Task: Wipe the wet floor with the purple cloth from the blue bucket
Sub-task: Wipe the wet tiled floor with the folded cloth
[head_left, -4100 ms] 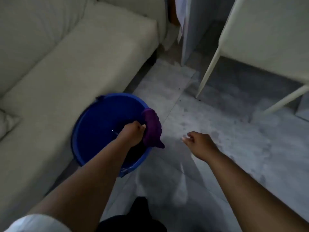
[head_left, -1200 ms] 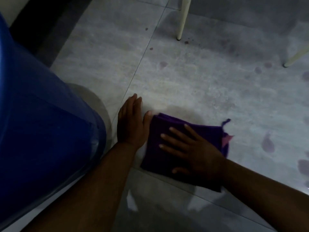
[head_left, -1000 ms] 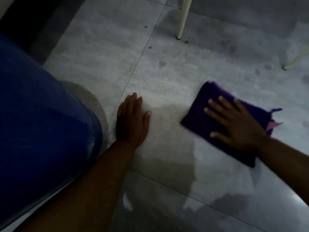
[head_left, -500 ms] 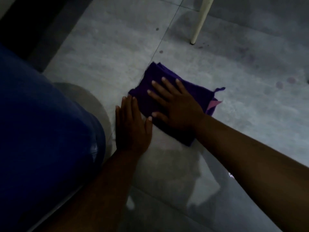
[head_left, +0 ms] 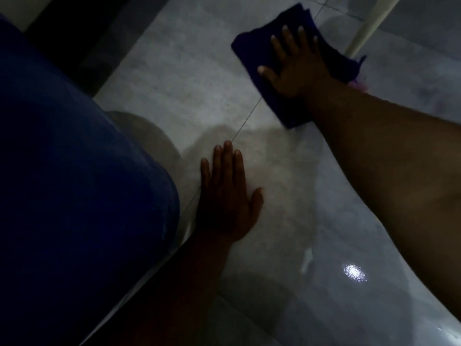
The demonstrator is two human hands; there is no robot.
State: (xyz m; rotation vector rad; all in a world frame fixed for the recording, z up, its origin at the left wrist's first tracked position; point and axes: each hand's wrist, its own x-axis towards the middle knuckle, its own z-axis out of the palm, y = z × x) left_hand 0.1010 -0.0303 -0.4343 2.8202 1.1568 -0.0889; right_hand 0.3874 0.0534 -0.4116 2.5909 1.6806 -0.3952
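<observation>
One purple cloth (head_left: 259, 49) is out of the blue bucket (head_left: 74, 183) and flat on the floor (head_left: 179, 78), well away from the bucket on its far right side, touching one pale furniture leg (head_left: 366, 28). Two hands show: the right hand (head_left: 296, 63) lies spread, palm down, pressing the cloth without gripping it; the left hand (head_left: 227, 198) rests flat and empty on the tile just beside the bucket. Wiping looks well under way, yet the floor nearer than the bucket gleams, so wet patches probably remain.

Cloth (head_left: 252, 49) beyond bucket (head_left: 74, 183), by chair leg (head_left: 366, 26)
</observation>
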